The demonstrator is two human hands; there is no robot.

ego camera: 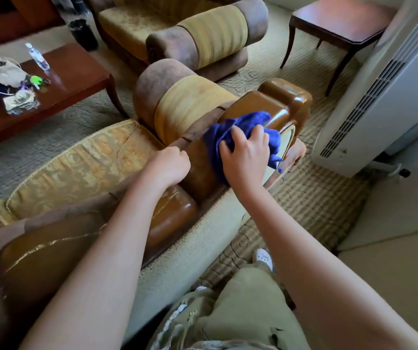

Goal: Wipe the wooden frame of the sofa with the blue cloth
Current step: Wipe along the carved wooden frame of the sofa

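The sofa's glossy brown wooden frame (266, 104) runs along the top of its back from lower left to the rounded corner at centre right. A crumpled blue cloth (230, 132) lies on the frame near that corner. My right hand (245, 157) grips the cloth and presses it against the wood. My left hand (170, 165) is curled into a fist and rests on the frame just left of the cloth, holding nothing that I can see. The sofa's gold patterned seat cushion (76, 168) lies to the left below the frame.
A second armchair (177, 34) stands behind the sofa's rolled armrest (177, 102). A dark wooden coffee table (71, 72) at left carries a bottle, bags and small items. A side table (341, 24) and a white air conditioner unit (379, 97) stand at right. Carpet covers the floor.
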